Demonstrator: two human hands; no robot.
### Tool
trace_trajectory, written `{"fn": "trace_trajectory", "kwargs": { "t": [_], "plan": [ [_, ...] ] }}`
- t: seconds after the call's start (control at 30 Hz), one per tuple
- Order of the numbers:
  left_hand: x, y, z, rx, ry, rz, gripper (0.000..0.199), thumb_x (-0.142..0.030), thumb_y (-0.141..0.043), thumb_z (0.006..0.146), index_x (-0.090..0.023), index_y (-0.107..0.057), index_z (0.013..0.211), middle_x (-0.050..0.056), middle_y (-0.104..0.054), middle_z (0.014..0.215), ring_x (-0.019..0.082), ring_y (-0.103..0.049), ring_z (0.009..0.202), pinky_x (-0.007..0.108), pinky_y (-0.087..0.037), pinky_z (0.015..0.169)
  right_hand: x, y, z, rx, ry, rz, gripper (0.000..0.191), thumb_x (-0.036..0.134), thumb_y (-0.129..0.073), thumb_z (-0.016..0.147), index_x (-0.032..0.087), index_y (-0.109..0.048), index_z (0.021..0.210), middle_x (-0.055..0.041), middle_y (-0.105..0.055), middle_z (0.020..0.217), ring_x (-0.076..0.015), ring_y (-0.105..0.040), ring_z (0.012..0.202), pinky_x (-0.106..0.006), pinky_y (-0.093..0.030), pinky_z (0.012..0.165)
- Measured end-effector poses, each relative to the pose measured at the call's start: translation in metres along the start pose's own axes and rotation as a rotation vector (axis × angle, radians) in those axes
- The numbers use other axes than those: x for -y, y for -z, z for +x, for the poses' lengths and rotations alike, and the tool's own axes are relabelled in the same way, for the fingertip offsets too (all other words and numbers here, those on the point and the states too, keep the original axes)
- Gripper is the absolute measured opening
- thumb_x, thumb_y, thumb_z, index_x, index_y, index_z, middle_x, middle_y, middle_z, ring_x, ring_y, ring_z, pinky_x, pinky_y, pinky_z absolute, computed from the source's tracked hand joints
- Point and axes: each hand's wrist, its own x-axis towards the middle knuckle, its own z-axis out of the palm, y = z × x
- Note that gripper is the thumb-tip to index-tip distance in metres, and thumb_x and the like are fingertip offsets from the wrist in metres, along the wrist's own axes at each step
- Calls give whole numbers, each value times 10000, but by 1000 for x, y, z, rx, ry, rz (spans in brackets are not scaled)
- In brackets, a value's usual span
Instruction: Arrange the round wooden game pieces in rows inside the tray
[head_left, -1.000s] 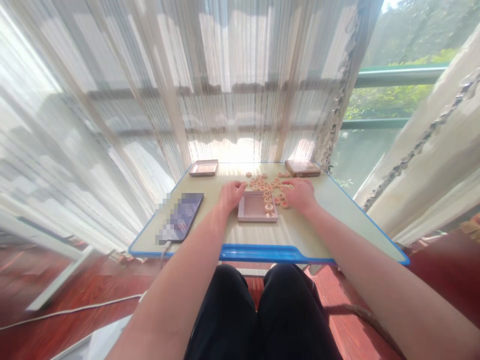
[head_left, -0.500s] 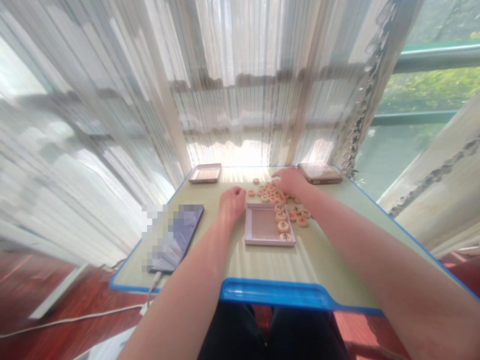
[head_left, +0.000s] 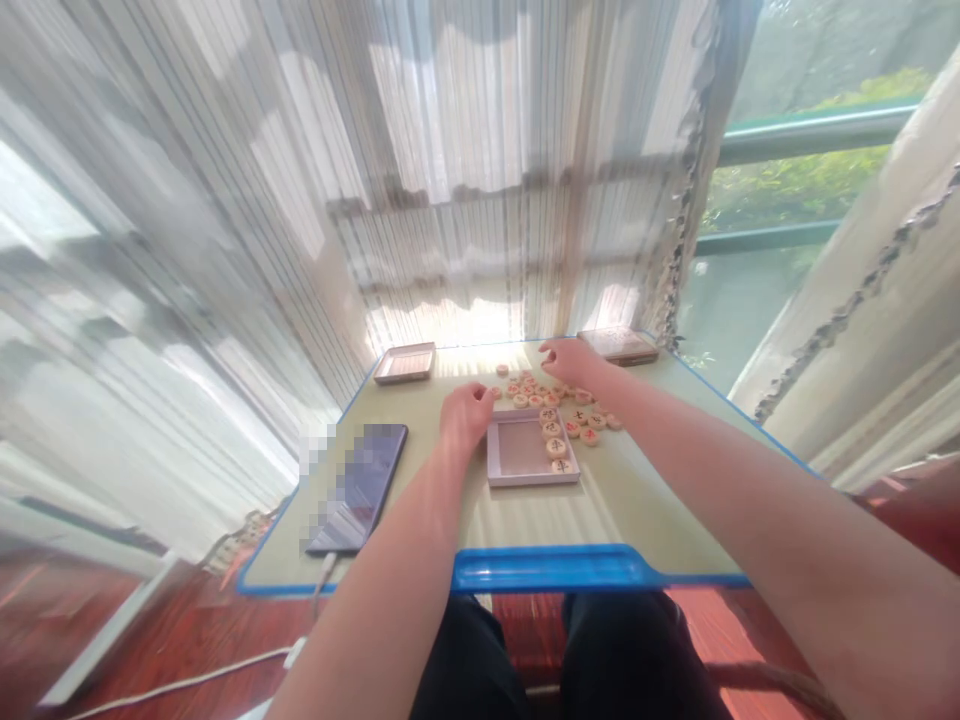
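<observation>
My left hand (head_left: 466, 412) rests beside the upper left corner of a shallow white box (head_left: 493, 462). Its fingers are curled in, and whatever they may hold is hidden. Inside the box, several round wooden Chinese chess pieces (head_left: 555, 448) with black characters form a column along the right wall. Past the box, my right hand (head_left: 568, 360) hovers over the far side of a loose heap of chess pieces (head_left: 535, 390), fingers bent and apart, no piece visible between them. More pieces with red and black characters (head_left: 589, 437) lie just right of the box.
A tablet-like device (head_left: 364, 490) with a white cable lies on the left. At the back stand a shallow tray or lid (head_left: 405, 363) and, to the right, a flat closed box (head_left: 619, 345). The table (head_left: 517, 520) has a blue edge; sheer curtains (head_left: 450, 250) hang behind.
The whole view has shifted a little with my head. My right hand has moved slightly up from the heap, its fingers more spread. My left hand stays beside the box.
</observation>
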Motion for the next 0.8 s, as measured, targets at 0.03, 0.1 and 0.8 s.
{"fn": "trace_trajectory", "kwargs": {
  "t": [0.03, 0.1, 0.8],
  "plan": [
    [-2, 1, -1, -21, -28, -10, 280, -345, -476, 840, -179, -700, 814, 62, -717, 806, 213, -641, 808, 296, -453, 743, 2, 7, -8, -38, 11, 47, 384, 193, -594, 784, 181, -656, 1163, -61, -728, 989, -204, -644, 892, -297, -468, 792],
    [-7, 2, -2, -61, -115, -42, 270, -328, -477, 847, -179, -700, 819, 59, -715, 835, 191, -636, 774, 286, -455, 735, 7, 19, -29, -107, 38, 189, 278, 242, -612, 793, 193, -701, 1052, -51, -727, 956, -194, -646, 842, -299, -477, 770],
    [-41, 24, -51, 120, -714, -320, 240, -311, -751, 683, -169, -740, 875, 54, -720, 813, 161, -659, 752, 280, -532, 733, 34, -22, -174, -361, -104, 941, 275, 404, -684, 704, 191, -612, 863, -31, -673, 796, -179, -615, 740, -320, -477, 706]
  ]
}}
